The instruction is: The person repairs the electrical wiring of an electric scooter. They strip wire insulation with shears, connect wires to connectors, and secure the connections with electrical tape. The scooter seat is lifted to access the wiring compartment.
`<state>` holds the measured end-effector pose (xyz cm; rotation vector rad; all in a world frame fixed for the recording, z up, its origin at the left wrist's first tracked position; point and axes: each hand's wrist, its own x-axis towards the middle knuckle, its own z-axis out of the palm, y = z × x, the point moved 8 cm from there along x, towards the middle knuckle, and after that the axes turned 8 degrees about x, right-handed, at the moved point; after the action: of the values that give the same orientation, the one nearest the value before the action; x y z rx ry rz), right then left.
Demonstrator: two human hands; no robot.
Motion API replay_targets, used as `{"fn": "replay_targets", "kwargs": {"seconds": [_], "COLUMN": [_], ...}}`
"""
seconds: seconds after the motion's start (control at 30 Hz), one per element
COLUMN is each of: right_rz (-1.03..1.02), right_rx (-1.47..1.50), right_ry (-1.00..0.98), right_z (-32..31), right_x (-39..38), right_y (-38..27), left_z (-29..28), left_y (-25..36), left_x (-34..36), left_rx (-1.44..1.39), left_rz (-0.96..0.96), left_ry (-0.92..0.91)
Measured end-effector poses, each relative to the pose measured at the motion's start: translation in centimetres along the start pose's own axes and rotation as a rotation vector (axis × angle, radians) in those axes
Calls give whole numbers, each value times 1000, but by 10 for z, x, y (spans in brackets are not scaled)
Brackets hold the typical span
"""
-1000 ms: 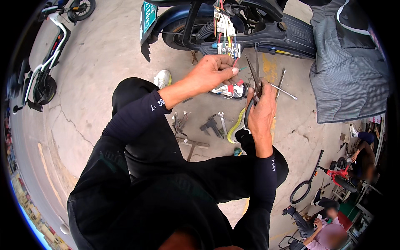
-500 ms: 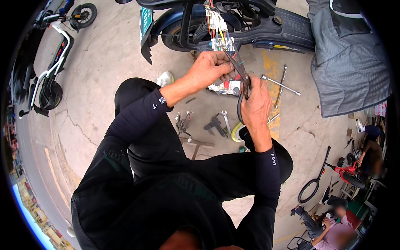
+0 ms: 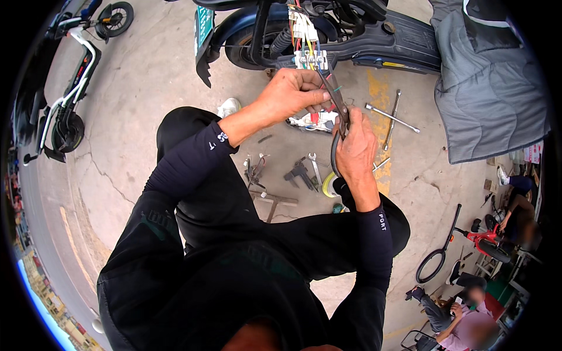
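Note:
My right hand [image 3: 357,149] is closed round the handles of dark metal scissors [image 3: 335,93]. Their blades point up and away, alongside my left fingertips. With thumb and fingers pinched together, my left hand [image 3: 290,93] holds a thin wire, mostly hidden by the fingers; small red and green bits show at the blades. Just beyond, a white terminal block [image 3: 310,59] hangs from a bundle of coloured wires and white connectors [image 3: 302,26] on the dark scooter [image 3: 380,44]. Below my hands, a white and red part [image 3: 311,121] rests on the ground, partly covered.
A cross-shaped lug wrench [image 3: 393,120] lies to the right on the concrete. Nearer are an open-end spanner [image 3: 315,167], a dark tool [image 3: 300,174] and loose wiring [image 3: 256,169]. A grey quilted cover [image 3: 492,105] hangs far right; people sit at the lower right.
My hands keep nearly the same pose at the wire, and the scissors stay beside my left fingers. The whole view has shifted slightly.

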<state>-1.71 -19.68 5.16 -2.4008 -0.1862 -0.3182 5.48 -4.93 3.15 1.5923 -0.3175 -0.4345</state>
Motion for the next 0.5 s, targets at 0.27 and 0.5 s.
{"fn": "replay_targets", "kwargs": {"seconds": [0.27,0.5], "right_rz": [-15,94], "right_rx": [-16,197], "right_ry": [-5,85], "right_z": [1,-4], "right_x": [0,-1], "right_y": [1,18], "left_z": [-1,-2], "left_y": [1,3], "left_x": [-1,0], "left_rx": [80,69], "left_rz": [29,18], "left_ry": [3,19]}}
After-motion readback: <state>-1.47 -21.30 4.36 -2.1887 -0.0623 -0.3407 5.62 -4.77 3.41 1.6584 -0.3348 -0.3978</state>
